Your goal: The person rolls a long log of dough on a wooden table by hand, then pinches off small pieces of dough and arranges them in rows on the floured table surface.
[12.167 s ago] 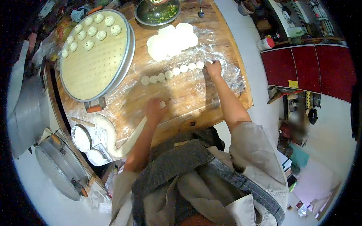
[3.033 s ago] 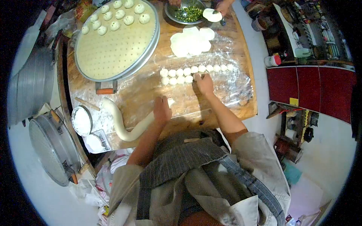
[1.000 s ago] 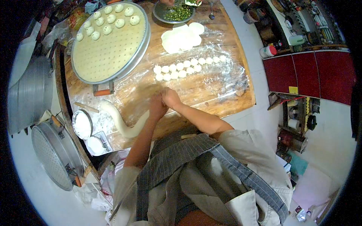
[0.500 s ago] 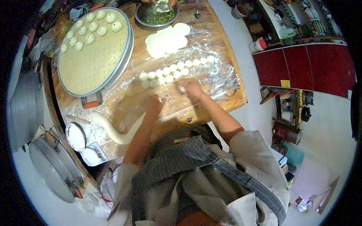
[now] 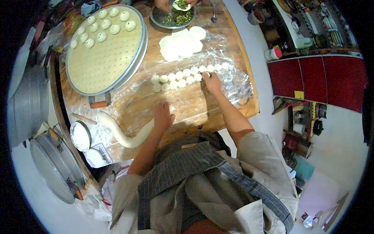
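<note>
A thick rope of dough (image 5: 126, 138) curves over the floured wooden table, its right end in my left hand (image 5: 164, 116). The fingers of that hand are closed around the dough, and a pale bit shows beside them. My right hand (image 5: 212, 83) is at the right end of the front row of dough pieces (image 5: 181, 83), fingertips pinched on a small dough piece (image 5: 205, 75) mostly hidden by them. Behind lies a second row of dough pieces (image 5: 187, 72). Farther back are overlapping flat dough wrappers (image 5: 179, 45).
A large round steamer tray (image 5: 103, 66) with several filled buns stands at the left. At the far edge, another person's hands (image 5: 163, 4) hold a filled wrapper over a bowl of green filling (image 5: 156, 21). A rolling pin (image 5: 83, 118) and flour bowl (image 5: 80, 136) sit front left.
My right hand has moved forward and right, carrying a dough piece to the end of the front row. My left hand stays at the dough rope. The view has shifted slightly.
</note>
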The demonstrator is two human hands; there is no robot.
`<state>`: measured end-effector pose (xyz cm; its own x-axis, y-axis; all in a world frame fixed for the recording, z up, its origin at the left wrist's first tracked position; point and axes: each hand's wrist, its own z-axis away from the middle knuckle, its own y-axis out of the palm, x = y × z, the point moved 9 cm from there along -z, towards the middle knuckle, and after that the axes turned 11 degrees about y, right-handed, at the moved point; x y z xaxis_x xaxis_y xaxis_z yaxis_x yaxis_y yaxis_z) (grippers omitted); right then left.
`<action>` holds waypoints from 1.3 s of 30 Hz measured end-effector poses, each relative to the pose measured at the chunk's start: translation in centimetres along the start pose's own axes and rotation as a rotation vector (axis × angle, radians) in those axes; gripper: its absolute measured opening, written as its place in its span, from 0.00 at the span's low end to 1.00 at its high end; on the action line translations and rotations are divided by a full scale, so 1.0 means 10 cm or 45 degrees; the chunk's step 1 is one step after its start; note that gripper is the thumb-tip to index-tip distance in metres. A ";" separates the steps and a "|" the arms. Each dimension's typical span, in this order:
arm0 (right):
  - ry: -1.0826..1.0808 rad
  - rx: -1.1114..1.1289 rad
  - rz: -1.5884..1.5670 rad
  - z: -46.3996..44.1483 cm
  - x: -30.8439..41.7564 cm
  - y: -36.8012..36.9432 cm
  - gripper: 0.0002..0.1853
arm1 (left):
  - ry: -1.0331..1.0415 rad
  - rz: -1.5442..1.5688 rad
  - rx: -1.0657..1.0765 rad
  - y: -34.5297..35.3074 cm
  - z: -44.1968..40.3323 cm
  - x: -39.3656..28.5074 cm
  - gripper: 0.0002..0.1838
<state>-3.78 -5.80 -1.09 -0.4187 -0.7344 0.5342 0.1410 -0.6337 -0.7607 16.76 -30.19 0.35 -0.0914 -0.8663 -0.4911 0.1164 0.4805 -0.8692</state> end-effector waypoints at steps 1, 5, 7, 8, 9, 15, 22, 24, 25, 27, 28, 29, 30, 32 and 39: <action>0.036 -0.052 -0.031 0.07 -0.04 -0.07 0.31 | -0.031 -0.041 -0.030 -0.01 0.04 0.02 0.28; -0.139 0.079 0.143 0.62 0.09 0.31 0.29 | -0.058 -0.155 -0.110 0.21 0.17 0.20 0.27; -0.269 0.559 0.246 1.09 0.26 0.92 0.32 | -0.066 -0.103 -0.033 0.18 0.16 0.21 0.27; -0.268 0.691 0.267 1.31 0.30 1.20 0.33 | -0.081 -0.031 0.057 0.13 0.14 0.20 0.27; -0.260 0.728 0.220 1.48 0.36 1.36 0.34 | -0.082 -0.044 0.049 0.01 0.14 0.18 0.27; -0.304 0.641 0.010 1.87 0.65 1.65 0.28 | -0.076 0.238 -0.099 -0.13 0.22 0.30 0.24; -0.417 0.469 -0.114 1.78 0.58 1.35 0.15 | -0.198 0.299 -0.007 0.22 0.06 0.26 0.14; -0.468 0.475 -0.137 1.70 0.55 1.19 0.12 | -0.136 0.235 -0.033 0.27 -0.03 0.25 0.12; -0.534 0.614 -0.211 1.67 0.55 1.17 0.09 | 0.012 0.150 0.058 0.40 -0.15 0.26 0.13; -0.582 0.762 -0.286 1.73 0.62 0.99 0.07 | 0.155 0.074 0.164 0.54 -0.14 0.19 0.13; -0.273 0.946 -0.320 1.75 0.71 0.81 0.05 | 0.074 0.072 0.195 0.43 -0.16 0.17 0.15; 0.038 1.109 -0.345 1.72 0.64 0.68 0.04 | -0.002 0.076 0.217 0.27 -0.25 0.09 0.17; 0.122 1.012 -0.420 1.34 0.40 0.63 0.06 | -0.070 0.076 0.248 0.11 -0.32 0.02 0.19; 0.343 0.804 -0.593 0.72 -0.17 0.44 0.09 | -0.233 0.056 0.323 -0.08 -0.29 0.05 0.23; 0.218 0.033 -0.749 -0.80 -1.18 0.27 0.18 | -0.154 0.136 0.110 0.16 -0.06 0.19 0.30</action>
<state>-5.65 3.08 -12.39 -0.5706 -0.2114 0.7936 -0.1367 -0.9284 -0.3456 16.19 -31.03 -2.01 0.0448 -0.8234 -0.5656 0.2045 0.5618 -0.8016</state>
